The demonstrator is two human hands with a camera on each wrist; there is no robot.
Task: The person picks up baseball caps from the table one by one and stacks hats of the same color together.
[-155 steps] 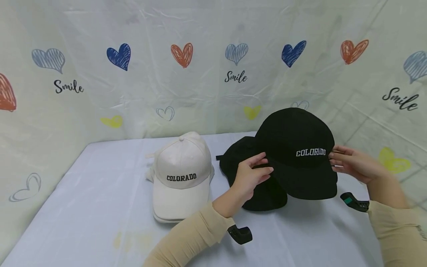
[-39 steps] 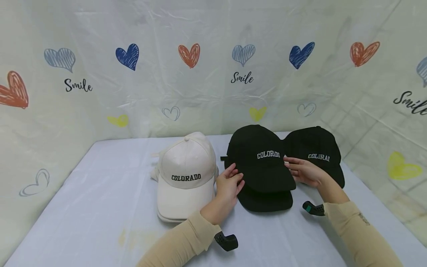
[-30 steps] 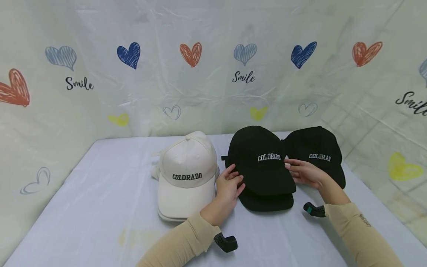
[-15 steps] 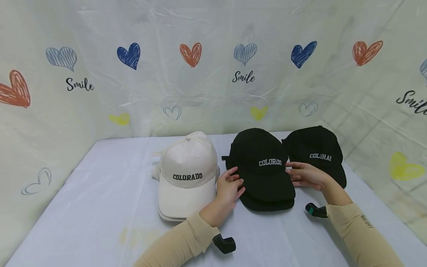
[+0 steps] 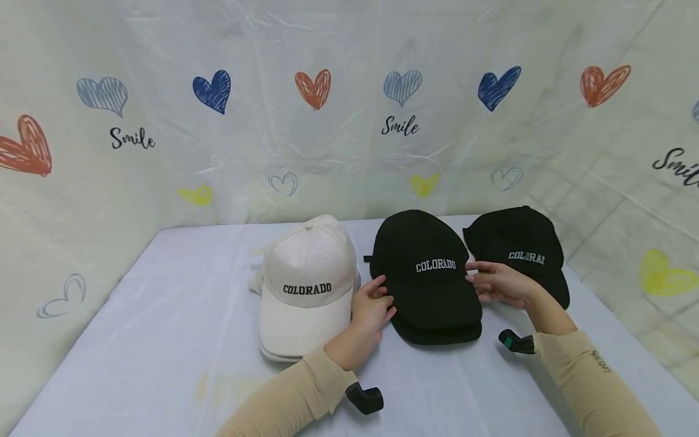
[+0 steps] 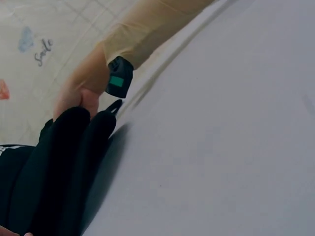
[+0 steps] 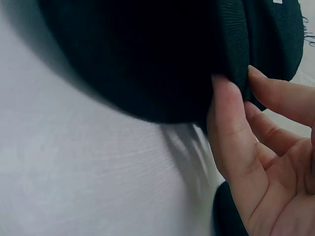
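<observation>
Two black baseball caps lie stacked at the middle right of the table in the head view. The upper black cap (image 5: 431,297), with white COLORADO lettering, covers most of the lower black cap (image 5: 437,337). At the upper cap's left edge my left hand (image 5: 370,312) holds it with fingertips and thumb; only its fingertips show in the left wrist view. My right hand (image 5: 502,284) pinches the right edge, thumb on one side and fingers on the other in the right wrist view (image 7: 275,162). Another black cap (image 5: 519,243) sits behind that hand, its lettering partly covered.
Left of the black stack is a stack of cream caps (image 5: 306,267), COLORADO in black on the top one. A white cloth covers the table (image 5: 164,340). Behind hangs a pale curtain (image 5: 349,36) printed with hearts and "Smile". Black devices (image 5: 364,399) are worn on both wrists.
The upper black cap, earlier held up at the right, has come left and down onto the lower one. Just now it shifted slightly left, both hands with it. A black cap behind it came into view.
</observation>
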